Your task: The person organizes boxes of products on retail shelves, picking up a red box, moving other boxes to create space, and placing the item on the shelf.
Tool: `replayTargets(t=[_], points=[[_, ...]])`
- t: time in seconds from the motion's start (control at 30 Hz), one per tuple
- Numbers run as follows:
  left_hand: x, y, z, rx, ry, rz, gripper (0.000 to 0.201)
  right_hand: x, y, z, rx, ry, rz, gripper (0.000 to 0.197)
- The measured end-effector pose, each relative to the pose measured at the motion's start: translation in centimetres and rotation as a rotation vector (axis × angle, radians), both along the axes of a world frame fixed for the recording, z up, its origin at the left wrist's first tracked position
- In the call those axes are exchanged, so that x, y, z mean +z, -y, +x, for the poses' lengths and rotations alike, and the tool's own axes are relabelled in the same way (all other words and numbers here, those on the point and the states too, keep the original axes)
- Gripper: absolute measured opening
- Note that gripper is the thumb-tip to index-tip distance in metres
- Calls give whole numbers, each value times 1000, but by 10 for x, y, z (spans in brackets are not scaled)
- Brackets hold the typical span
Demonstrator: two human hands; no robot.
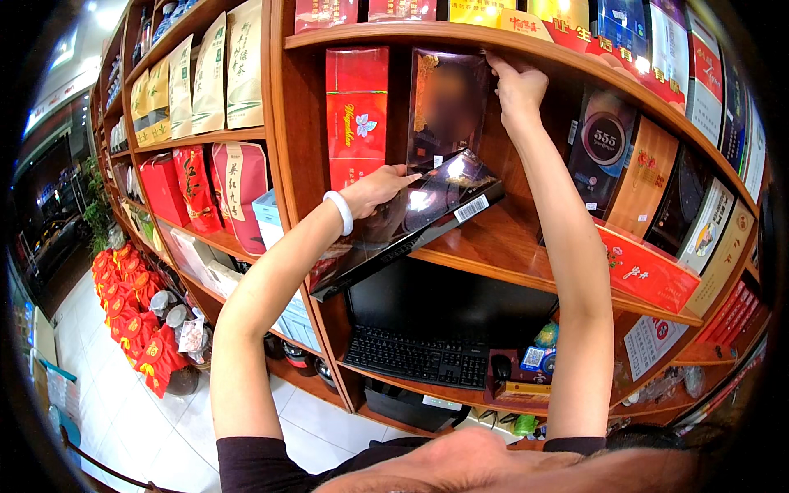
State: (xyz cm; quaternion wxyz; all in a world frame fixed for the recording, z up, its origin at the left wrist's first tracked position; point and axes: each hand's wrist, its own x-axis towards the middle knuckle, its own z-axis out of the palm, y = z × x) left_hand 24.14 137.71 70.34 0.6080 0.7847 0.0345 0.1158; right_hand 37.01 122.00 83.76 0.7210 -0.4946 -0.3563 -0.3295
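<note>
Two hands: the black box [419, 215] is gripped by the left hand [380, 189], fingers closed on it; the right hand [521, 89], fingers curled, is set at the top corner of the upright dark carton [436, 140], but whether that is held cannot be told.
Black box's place: held tilted before the shelf, its lower left end seen against the wooden post [284, 123].
Open room: bare lower board [508, 238] is shown right of the carton, a slim gap left of it.
Counted: one red carton [357, 82], one keyboard [419, 359].
</note>
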Motion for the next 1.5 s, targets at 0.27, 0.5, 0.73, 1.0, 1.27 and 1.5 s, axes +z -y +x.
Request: replayTargets(t=[0.27,0.5,0.73,1.0,1.27,1.5], points=[[3,6,-4,61,3,7,24,5,-2,-4,372,-382,89,27],[2,3,-3,76,-26,16,26,7,-1,-6,568,-360,-18,23],[-8,-10,13,107,3,116,33,11,-13,3,420,-415,41,24],[-9,-5,8,133,16,153,40,3,-5,-37,712,-336,92,27],[-10,-7,12,136,11,157,41,2,-20,-21,618,-370,223,30],[-7,-3,6,160,-10,169,45,2,-32,-14,636,-388,321,30]])
